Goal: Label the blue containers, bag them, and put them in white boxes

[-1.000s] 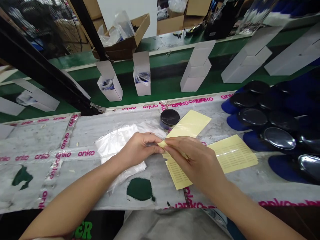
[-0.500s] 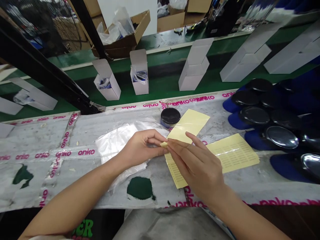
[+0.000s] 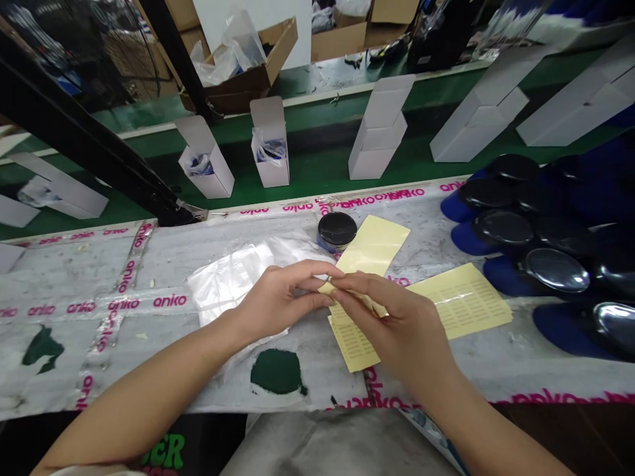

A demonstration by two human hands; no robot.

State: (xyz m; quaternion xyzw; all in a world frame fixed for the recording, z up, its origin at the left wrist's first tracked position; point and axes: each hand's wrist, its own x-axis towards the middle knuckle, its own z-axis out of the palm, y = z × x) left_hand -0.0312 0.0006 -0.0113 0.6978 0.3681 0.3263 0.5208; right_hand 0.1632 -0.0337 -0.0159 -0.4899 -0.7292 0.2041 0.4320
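- Plastic bags (image 3: 223, 281) lie on the covered table (image 3: 169, 350).
- Your left hand (image 3: 278, 297) curls narrowly at a small yellow piece (image 3: 325, 287); whether it grips, I cannot tell.
- That piece sits between your fingertips, pinched by your right hand (image 3: 404, 320).
- Rightward lies a yellow label sheet (image 3: 466, 304).

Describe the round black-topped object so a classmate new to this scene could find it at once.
Start at the grey bench in front of the green strip. Beyond the left hand and right hand, near the bench's far edge, the round black-topped object stands left of a slanting yellow sheet. Unlike the clustered black-and-blue pieces at right, it stands alone.
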